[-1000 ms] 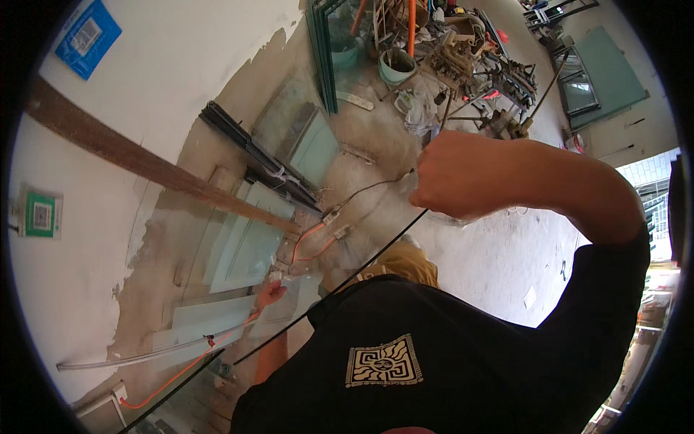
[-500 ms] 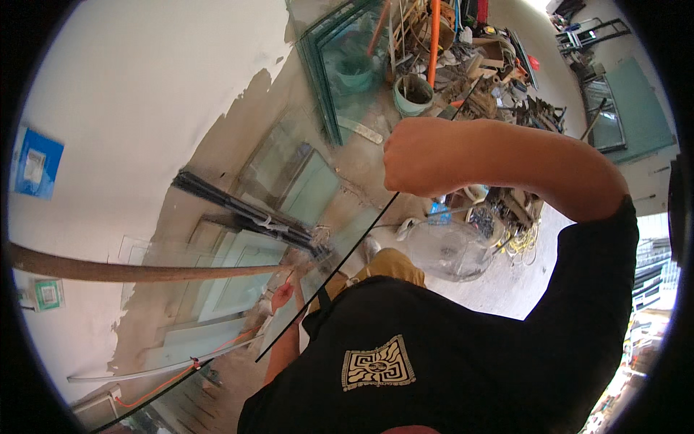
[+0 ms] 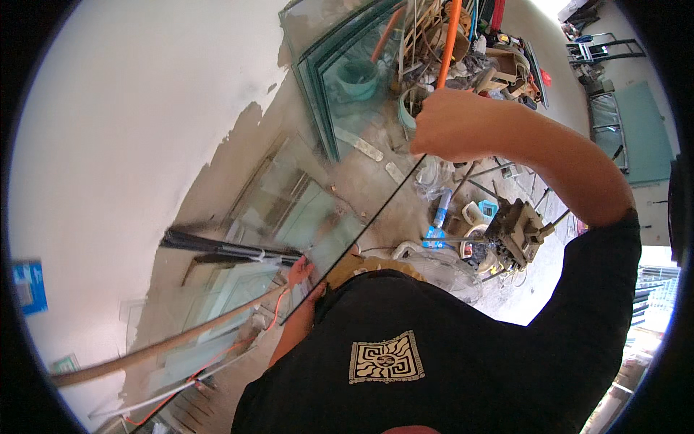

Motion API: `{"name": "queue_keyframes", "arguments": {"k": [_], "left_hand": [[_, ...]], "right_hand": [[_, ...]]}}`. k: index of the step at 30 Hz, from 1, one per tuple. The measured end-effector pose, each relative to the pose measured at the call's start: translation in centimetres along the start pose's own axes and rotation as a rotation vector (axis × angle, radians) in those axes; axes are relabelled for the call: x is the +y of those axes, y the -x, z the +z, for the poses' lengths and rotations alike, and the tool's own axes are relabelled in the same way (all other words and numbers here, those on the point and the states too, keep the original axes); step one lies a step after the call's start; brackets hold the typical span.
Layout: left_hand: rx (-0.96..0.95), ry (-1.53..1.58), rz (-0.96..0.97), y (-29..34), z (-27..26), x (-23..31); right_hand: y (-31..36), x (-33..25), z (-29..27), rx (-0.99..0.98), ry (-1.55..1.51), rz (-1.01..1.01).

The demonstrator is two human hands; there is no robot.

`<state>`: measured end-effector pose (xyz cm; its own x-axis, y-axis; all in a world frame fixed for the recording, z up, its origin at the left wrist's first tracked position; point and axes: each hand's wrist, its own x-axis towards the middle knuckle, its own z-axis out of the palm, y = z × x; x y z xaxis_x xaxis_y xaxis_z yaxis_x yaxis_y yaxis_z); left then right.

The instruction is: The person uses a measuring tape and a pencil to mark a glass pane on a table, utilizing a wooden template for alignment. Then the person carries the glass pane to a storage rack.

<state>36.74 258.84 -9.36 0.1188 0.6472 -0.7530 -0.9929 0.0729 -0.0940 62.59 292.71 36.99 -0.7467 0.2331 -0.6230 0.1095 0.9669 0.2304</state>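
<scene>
The glass sheet (image 3: pixel 318 217) is big, flat and see-through. You can see the floor and other things right through it. Its near edge shows as a thin dark line that runs from 1 o'clock near the top down to 7 o'clock by the person's body. The sheet stands on its edge and leans a little. The right hand (image 3: pixel 452 123) is closed around the top end of the edge at 1 o'clock. The left hand (image 3: pixel 298 273) touches the low end of the edge at 7 o'clock, fingers curled on it.
</scene>
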Motion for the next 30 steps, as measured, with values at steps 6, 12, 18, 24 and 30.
{"name": "queue_keyframes", "arguments": {"k": [6,12,18,24,30], "left_hand": [[0.113,-0.340,-0.069,-3.7,3.7,3.1],[0.018,-0.200,-0.266,-5.4,11.3,0.9],[-0.069,-0.137,-0.342,-11.0,17.4,-1.8],[0.090,-0.163,-0.006,-18.4,24.3,-6.4],[0.124,-0.005,-0.060,-23.4,31.0,-8.5]], "right_hand": [[-3.8,7.2,2.3,-0.093,0.026,0.071],[-7.0,13.5,5.8,-0.015,0.063,0.099],[-10.2,21.3,10.0,0.041,0.129,0.046],[-14.1,29.7,16.0,-0.070,0.142,-0.015],[-17.8,37.0,21.2,-0.108,0.152,-0.083]]}}
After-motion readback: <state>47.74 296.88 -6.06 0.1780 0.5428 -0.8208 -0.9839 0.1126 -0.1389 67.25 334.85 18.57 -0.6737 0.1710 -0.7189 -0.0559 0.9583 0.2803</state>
